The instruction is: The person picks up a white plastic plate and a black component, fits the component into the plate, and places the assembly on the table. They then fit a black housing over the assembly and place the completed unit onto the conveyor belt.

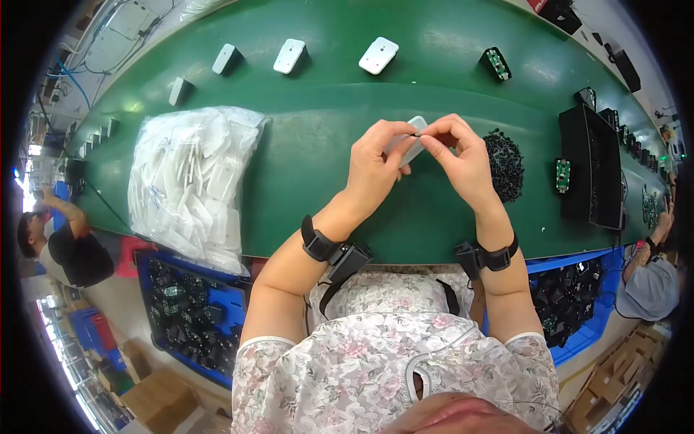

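Translucent white cover (412,155), held above the green work table (303,166) in front of the wearer's torso. The left hand (376,155) is curled around the cover, its fingers closed on it. The right hand (461,153) forms a narrow pinch, thumb and forefinger meeting on a small black piece (417,134) at the cover's near face; the left thumb and forefinger also come close to this piece, and whether they touch it cannot be told. Just right of the right hand lies a heap of small black parts (506,166); farther right, a green circuit board (563,176) lies beside a black box (606,170). Well to the left rests a clear bag of white covers (189,181). White-faced units (379,56) stand along the far side.
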`<state>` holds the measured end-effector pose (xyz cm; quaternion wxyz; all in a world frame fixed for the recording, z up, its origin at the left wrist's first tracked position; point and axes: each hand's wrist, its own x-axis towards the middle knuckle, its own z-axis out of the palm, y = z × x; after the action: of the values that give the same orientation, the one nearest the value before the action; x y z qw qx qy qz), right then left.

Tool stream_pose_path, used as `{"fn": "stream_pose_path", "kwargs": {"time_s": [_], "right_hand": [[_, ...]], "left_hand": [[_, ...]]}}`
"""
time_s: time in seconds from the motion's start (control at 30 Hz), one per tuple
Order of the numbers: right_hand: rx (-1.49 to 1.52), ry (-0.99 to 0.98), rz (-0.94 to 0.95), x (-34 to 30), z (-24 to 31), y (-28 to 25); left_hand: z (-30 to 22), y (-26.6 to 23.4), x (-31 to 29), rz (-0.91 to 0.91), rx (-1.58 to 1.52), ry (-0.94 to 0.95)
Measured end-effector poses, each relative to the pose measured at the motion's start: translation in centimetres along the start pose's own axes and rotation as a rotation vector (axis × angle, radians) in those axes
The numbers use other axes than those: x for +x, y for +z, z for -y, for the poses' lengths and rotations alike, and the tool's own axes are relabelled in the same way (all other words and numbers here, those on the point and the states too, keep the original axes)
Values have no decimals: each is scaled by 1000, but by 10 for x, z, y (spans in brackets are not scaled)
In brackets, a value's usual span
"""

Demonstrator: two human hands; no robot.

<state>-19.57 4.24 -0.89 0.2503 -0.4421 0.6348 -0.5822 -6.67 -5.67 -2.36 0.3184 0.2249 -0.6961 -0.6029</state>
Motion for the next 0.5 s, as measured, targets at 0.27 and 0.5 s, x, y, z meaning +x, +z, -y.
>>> {"fn": "stream_pose_path", "kwargs": {"time_s": [0.27,0.5], "right_hand": [[-56,30,-20,-5,-2,-2],[-181,-57,-35,-5,2,2]], "left_hand": [[9,3,-10,37,-245,1],[9,-2,-9,108,-203,-70]]}}
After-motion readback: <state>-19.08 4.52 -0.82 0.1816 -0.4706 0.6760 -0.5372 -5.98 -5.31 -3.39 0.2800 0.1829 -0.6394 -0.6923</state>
